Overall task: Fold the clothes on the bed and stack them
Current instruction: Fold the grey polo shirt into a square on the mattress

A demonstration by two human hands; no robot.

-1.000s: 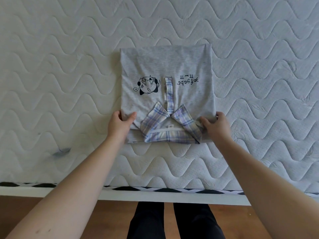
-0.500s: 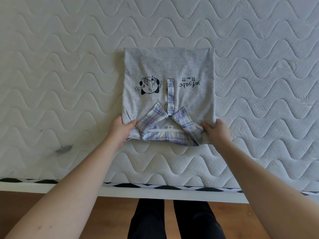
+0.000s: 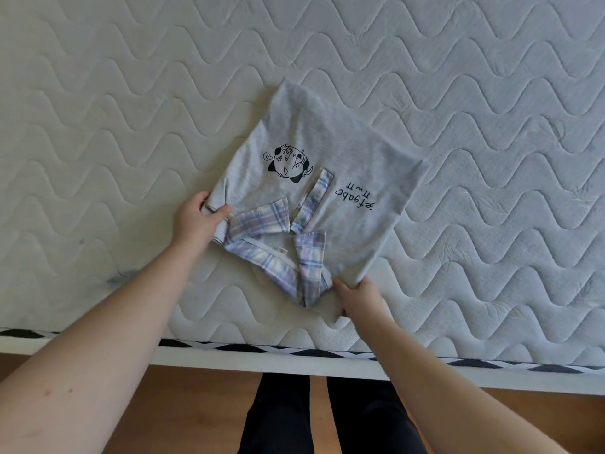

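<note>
A folded grey shirt (image 3: 330, 158) with a plaid collar, a black cartoon print and black lettering lies on the white quilted mattress (image 3: 114, 126), turned at an angle. My left hand (image 3: 196, 217) grips its left near corner, thumb on top. My right hand (image 3: 358, 294) grips the right near corner beside the collar, fingers tucked under the cloth. The collar side points toward me and its plaid edge droops a little off the fold.
The mattress edge with a black-and-white trim (image 3: 294, 352) runs across the bottom. Below it are a wooden floor (image 3: 183, 411) and my dark trouser legs (image 3: 327, 417). A dark smudge (image 3: 116, 276) marks the mattress at the left.
The shirt lay square to me before; now both hands have swung it so it sits rotated, left corner farther away, right corner nearer me. The view has also shifted.
</note>
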